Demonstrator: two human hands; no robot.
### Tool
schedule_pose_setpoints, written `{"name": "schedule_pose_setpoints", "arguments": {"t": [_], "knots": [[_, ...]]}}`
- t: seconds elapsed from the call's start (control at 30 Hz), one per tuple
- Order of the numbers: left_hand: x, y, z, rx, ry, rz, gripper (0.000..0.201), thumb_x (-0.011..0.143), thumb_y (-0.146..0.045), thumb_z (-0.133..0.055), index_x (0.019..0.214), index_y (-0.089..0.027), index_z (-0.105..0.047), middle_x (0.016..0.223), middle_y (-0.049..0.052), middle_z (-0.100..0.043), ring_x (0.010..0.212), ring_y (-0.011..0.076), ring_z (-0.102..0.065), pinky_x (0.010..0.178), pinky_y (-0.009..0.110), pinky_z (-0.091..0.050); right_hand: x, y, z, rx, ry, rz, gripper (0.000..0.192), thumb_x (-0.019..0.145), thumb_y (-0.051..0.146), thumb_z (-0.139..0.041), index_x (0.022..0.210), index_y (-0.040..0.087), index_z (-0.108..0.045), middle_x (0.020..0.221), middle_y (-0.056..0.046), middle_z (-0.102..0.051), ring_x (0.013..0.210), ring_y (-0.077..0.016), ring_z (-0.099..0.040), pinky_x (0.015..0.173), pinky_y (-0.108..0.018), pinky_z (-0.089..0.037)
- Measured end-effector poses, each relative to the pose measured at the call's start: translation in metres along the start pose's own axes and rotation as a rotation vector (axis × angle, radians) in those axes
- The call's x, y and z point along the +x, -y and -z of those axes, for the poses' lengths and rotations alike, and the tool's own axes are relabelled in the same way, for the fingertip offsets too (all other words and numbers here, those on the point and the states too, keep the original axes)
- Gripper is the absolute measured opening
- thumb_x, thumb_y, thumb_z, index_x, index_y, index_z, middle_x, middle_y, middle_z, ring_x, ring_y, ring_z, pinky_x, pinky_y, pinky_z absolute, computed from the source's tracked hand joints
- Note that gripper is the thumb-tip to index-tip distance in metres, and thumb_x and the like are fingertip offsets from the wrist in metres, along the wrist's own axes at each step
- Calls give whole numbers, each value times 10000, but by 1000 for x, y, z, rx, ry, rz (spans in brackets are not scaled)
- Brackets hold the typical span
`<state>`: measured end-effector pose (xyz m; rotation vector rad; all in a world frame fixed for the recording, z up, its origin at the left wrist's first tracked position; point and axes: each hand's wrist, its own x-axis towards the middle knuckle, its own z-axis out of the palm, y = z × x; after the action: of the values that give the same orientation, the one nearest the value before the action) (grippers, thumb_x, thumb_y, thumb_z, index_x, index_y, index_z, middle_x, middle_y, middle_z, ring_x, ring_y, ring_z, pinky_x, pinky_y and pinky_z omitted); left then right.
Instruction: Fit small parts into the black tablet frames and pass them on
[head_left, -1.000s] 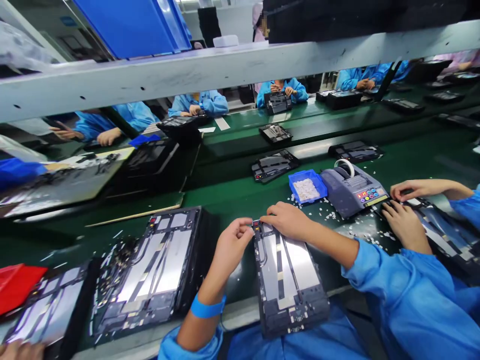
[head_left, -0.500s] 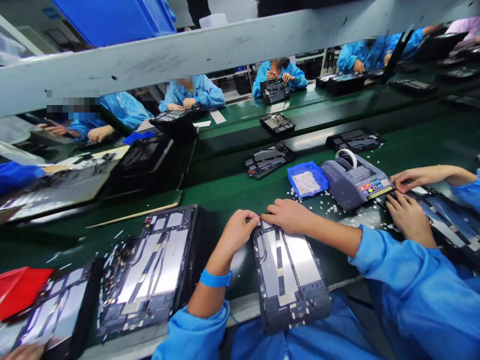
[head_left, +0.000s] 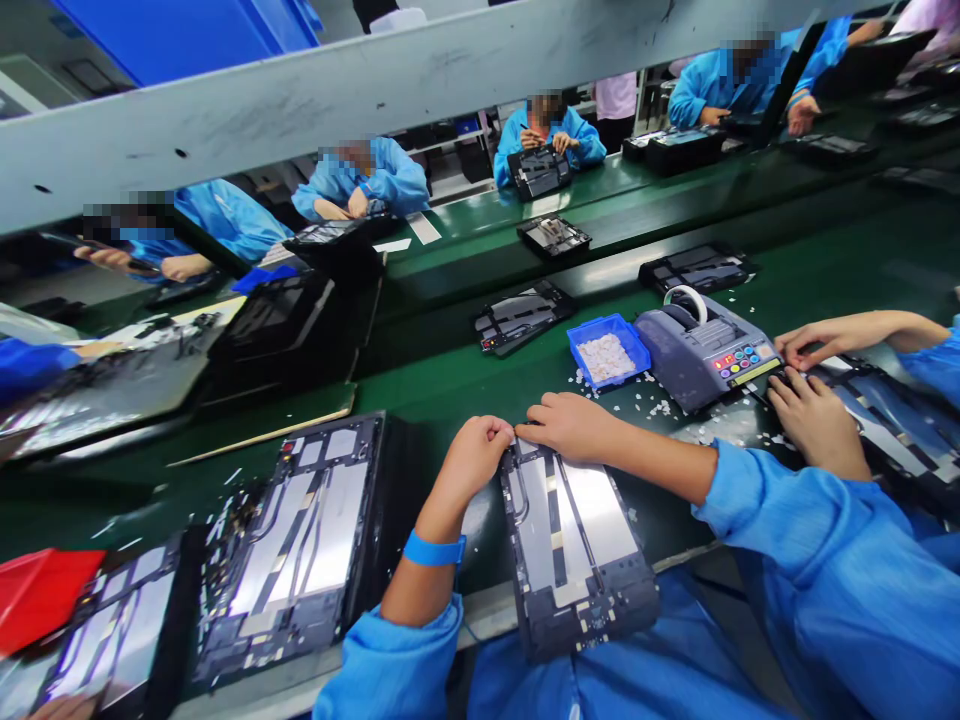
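Fingers (head_left: 517, 432) of both hands: pinched together at the far edge of the tablet frame (head_left: 574, 545). Left hand (head_left: 472, 460) curled, right hand (head_left: 574, 425) flat. Frame's long axis runs near-to-far on desk (head_left: 450, 385); both hands equally near.

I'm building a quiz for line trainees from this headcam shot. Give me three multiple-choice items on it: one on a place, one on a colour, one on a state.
1. Where do both of the person's hands rest?
A. on the far edge of the opened tablet
B. in the blue tray
C. on the tape dispenser

2. What colour is the band on the left wrist?
A. red
B. blue
C. white

3. How is the small blue tray?
A. upside down
B. bare inside
C. holding small white pieces

Answers:
1 A: the left hand and right hand meet at the far edge of the opened tablet.
2 B: the wristband is blue.
3 C: white pieces lie in the blue tray, beside the tape dispenser.
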<state>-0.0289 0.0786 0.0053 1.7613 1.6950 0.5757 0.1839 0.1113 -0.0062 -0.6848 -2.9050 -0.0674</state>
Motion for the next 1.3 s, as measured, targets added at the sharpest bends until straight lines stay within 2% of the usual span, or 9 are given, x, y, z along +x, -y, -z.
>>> {"name": "schedule_pose_setpoints", "arguments": {"t": [0.37,0.67,0.77,0.87,0.93,1.1,1.3], "knots": [[-1,9,-8,90,-87,-15,219,873,-304,-532,748,-216,-689,756,54,-660,807,240,-598,730,351,-427,-1,1,0,9,2,-8,294,1034,177,-494,1293,182,-634,1045,-114,-643,935,-243,-506,718,-342,-372],[-8,5,-17,121,-190,-28,133,897,-247,-554,800,-229,-643,837,57,-634,896,262,-586,801,372,-435,-1,2,1,-9,0,-5,299,1041,186,-495,1309,184,-629,1032,-103,-642,914,-241,-504,699,-345,-357],[-9,8,-22,15,-249,25,50,872,-254,-603,907,-231,-629,812,11,-579,826,224,-570,732,333,-416,-1,2,1,-10,2,-6,304,1045,183,-482,1313,177,-626,1032,-107,-640,913,-240,-501,705,-344,-354],[-8,14,-27,-189,-287,164,228,814,-286,-673,1019,-219,-597,730,-51,-486,671,166,-505,624,291,-361,-2,2,1,-14,6,-4,307,1052,185,-460,1311,172,-626,1042,-110,-640,910,-242,-499,713,-347,-356],[-7,18,-31,-281,-278,210,230,808,-296,-661,1007,-207,-588,687,-70,-450,619,145,-472,589,277,-343,-2,1,1,-5,5,-5,308,1051,189,-466,1314,177,-625,1052,-112,-642,911,-243,-499,719,-347,-361],[-7,21,-37,-374,-273,224,215,825,-291,-600,1014,-188,-587,690,-62,-492,621,131,-487,587,257,-375,-1,1,-1,2,6,3,326,1038,180,-480,1331,180,-621,1055,-110,-644,903,-245,-502,733,-349,-368],[-9,23,-38,-387,-288,210,267,779,-303,-701,1005,-193,-613,692,-75,-439,615,119,-442,565,242,-334,-2,2,2,17,11,-13,347,1042,169,-456,1352,171,-612,1067,-124,-650,923,-250,-508,768,-357,-388]]}}
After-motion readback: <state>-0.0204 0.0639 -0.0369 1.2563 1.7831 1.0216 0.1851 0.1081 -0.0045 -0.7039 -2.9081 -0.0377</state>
